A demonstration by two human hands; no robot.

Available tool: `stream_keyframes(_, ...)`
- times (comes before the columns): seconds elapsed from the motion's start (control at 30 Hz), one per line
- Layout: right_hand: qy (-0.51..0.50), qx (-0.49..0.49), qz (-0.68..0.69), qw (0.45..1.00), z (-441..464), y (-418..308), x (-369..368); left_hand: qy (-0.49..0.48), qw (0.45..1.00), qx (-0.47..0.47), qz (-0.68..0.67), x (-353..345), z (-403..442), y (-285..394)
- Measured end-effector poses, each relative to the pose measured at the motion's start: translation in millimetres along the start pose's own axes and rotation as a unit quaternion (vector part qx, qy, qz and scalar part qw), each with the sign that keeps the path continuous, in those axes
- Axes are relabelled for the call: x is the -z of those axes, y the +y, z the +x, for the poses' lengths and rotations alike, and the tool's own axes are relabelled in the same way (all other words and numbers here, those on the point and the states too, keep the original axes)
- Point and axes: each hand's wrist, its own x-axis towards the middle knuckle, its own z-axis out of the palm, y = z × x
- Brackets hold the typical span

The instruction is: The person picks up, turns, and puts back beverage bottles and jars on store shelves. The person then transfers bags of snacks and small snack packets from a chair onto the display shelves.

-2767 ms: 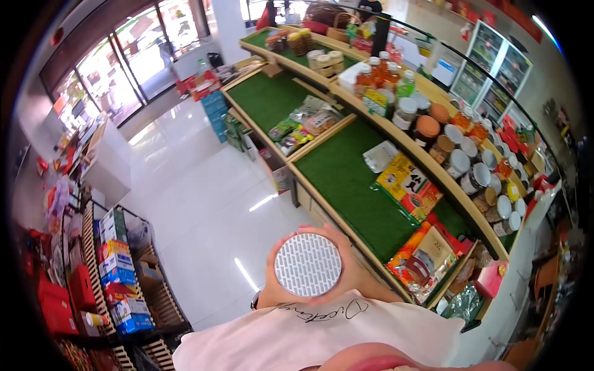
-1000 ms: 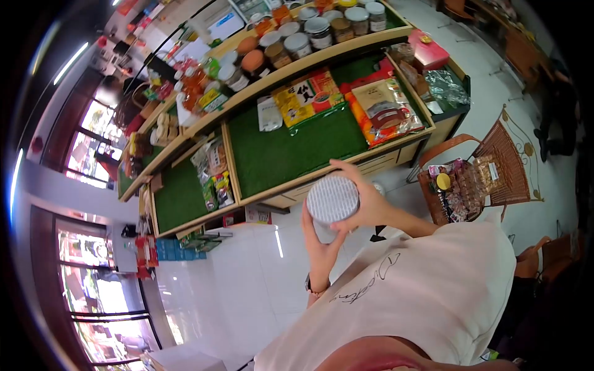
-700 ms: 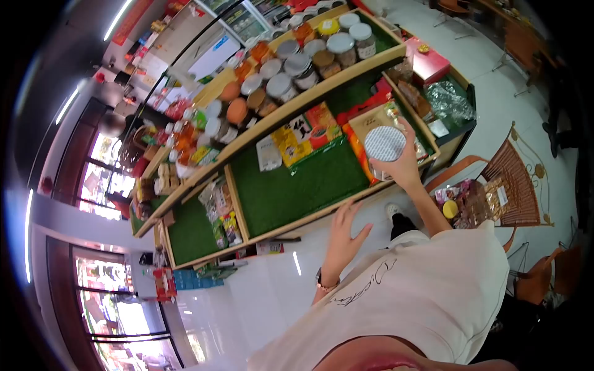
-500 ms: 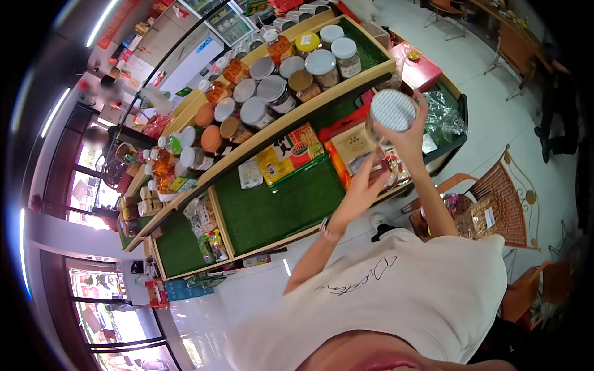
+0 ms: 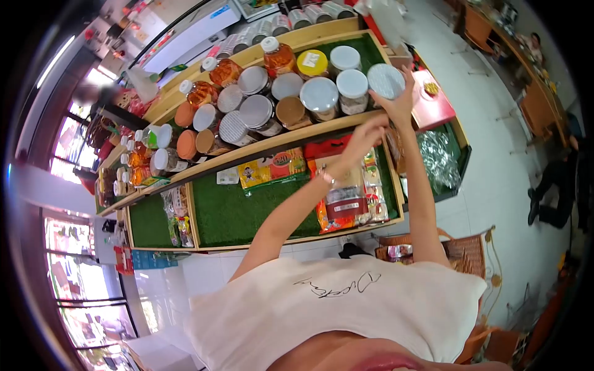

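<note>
My right hand [image 5: 399, 102] is wrapped round a jar [image 5: 385, 80] with a pale striped lid, at the right end of the upper shelf. Just below it, my left hand [image 5: 366, 136] is open with nothing in it, its fingers reaching towards the right wrist. Beside the held jar stand two white-lidded jars, one of them a clear jar [image 5: 352, 93]. A yellow-lidded jar [image 5: 312, 63] is further left. Under my left forearm lie flat food packages [image 5: 345, 201] on the lower green shelf.
Several lidded jars and bottles of orange liquid [image 5: 279, 59] fill the wooden upper shelf. A red box [image 5: 431, 102] and clear plastic wrap [image 5: 438, 161] lie at the right end. A wicker chair [image 5: 467, 253] stands close by; a seated person's dark-clothed leg [image 5: 550, 204] is at far right.
My right hand has carried the jar from above the lower shelf up to the upper shelf's right end. My left hand has moved up along with it. The camera view has turned.
</note>
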Motion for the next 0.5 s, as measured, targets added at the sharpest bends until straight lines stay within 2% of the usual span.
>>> stream_keyframes(0.07,-0.060,-0.030,-0.116,0.991,0.4,-3.9,13.7,-0.005,0.999,0.008,0.034,3.5,-19.5,-16.2)
stream_keyframes(0.13,-0.062,-0.023,-0.023,0.998,-5.8,18.5,11.1,-0.002,0.999,0.017,0.035,6.6,-40.5,-32.8)
stream_keyframes(0.23,-0.090,-0.039,-0.038,0.994,-20.7,25.2,16.4,0.036,0.997,0.072,0.017,18.6,-75.6,-87.7)
stream_keyframes(0.27,-0.091,-0.109,0.039,0.989,-23.5,2.7,15.8,0.068,0.995,0.063,0.034,21.4,-91.5,-110.2)
stream_keyframes(0.33,-0.071,0.049,-0.149,0.985,-39.4,17.0,19.1,0.070,0.982,0.045,0.169,37.8,-132.2,-151.2)
stream_keyframes(0.4,-0.038,0.079,-0.153,0.984,-67.3,6.7,21.0,0.033,0.967,0.089,0.237,58.2,-183.3,-186.2)
stream_keyframes(0.47,-0.066,0.133,-0.198,0.969,-117.7,22.6,27.8,-0.028,0.884,0.202,0.420,73.6,-242.6,-187.4)
stream_keyframes(0.5,-0.061,0.080,-0.172,0.980,-147.8,10.8,18.8,-0.012,0.885,0.193,0.424,84.1,-281.0,-205.5)
